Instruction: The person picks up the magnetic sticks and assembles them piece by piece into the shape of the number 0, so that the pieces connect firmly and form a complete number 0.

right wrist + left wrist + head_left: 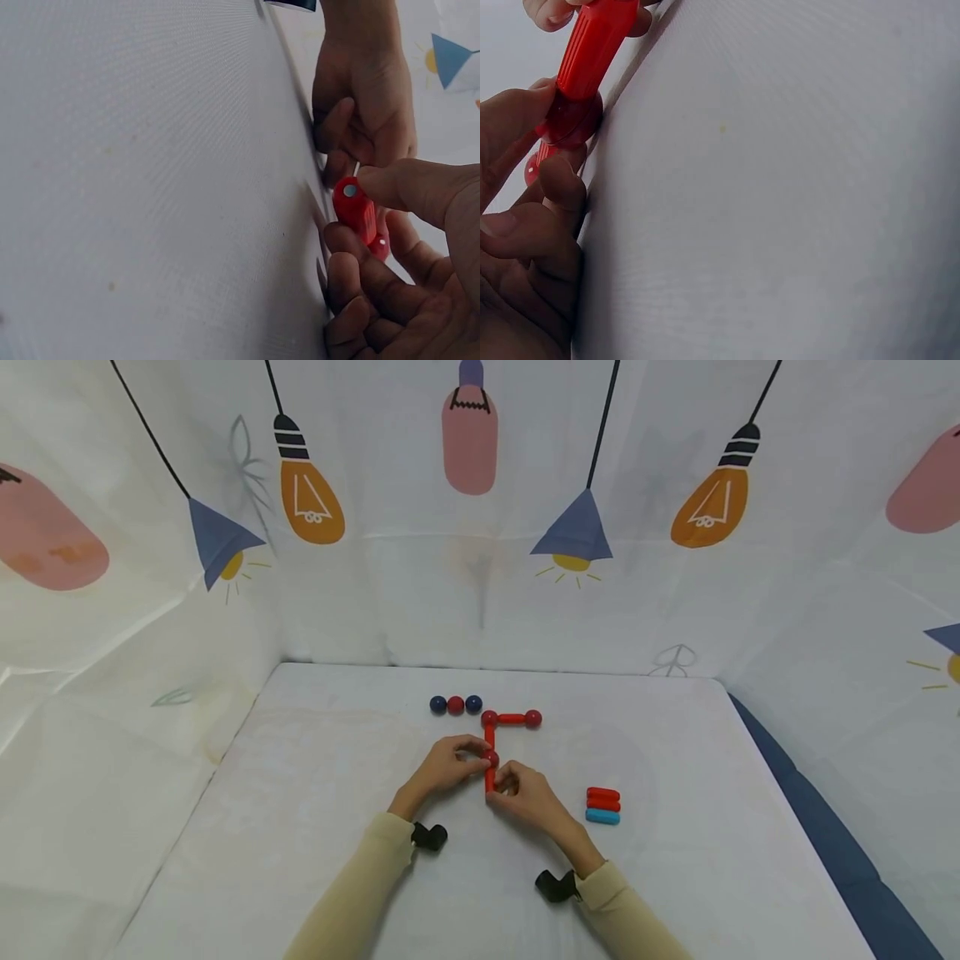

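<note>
My left hand (448,763) pinches a dark red ball (491,759) between thumb and fingers. A ribbed red rod (596,52) meets this ball in the left wrist view. From the near side, my right hand (531,799) pinches that same rod, whose free end (350,190) shows a silvery disc in the right wrist view. Beyond the held ball, another red rod (490,735) runs up to a corner ball (489,718). There a sideways red rod (512,719) leads right to an end ball (533,718). The right hand's fingers partly cover the near rod.
Left of the corner, a red ball (455,705) sits between two dark blue balls (438,705). Two red rods (603,799) and a blue rod (602,817) lie right of the right hand. A printed cloth (480,585) hangs behind the white table (675,760).
</note>
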A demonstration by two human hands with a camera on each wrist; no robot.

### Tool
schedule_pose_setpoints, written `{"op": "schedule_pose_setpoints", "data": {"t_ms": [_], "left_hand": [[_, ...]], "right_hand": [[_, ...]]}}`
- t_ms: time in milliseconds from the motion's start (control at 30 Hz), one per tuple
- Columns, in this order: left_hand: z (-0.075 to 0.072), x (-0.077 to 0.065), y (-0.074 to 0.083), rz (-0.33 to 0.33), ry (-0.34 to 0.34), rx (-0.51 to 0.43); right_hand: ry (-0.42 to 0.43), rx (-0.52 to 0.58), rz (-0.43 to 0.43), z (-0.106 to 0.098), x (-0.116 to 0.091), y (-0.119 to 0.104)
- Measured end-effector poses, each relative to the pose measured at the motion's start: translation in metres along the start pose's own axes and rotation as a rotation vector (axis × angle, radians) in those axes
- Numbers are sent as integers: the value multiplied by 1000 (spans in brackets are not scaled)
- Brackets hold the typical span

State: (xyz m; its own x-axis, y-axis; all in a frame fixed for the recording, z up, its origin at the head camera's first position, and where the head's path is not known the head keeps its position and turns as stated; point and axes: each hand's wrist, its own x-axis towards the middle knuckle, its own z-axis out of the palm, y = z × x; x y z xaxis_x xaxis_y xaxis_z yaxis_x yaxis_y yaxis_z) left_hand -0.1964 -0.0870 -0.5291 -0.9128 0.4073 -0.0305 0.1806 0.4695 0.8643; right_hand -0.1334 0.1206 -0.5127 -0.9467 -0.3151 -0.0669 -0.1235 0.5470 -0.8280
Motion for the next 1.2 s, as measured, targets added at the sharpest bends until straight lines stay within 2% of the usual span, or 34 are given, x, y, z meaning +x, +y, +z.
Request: {"op": "schedule_pose_setpoints", "data": {"t_ms": [1200], "left_hand": [[1,-2,-8,10,14,-13]], "right_hand": [[-25,-14,-51,0,-1,-1]]}}
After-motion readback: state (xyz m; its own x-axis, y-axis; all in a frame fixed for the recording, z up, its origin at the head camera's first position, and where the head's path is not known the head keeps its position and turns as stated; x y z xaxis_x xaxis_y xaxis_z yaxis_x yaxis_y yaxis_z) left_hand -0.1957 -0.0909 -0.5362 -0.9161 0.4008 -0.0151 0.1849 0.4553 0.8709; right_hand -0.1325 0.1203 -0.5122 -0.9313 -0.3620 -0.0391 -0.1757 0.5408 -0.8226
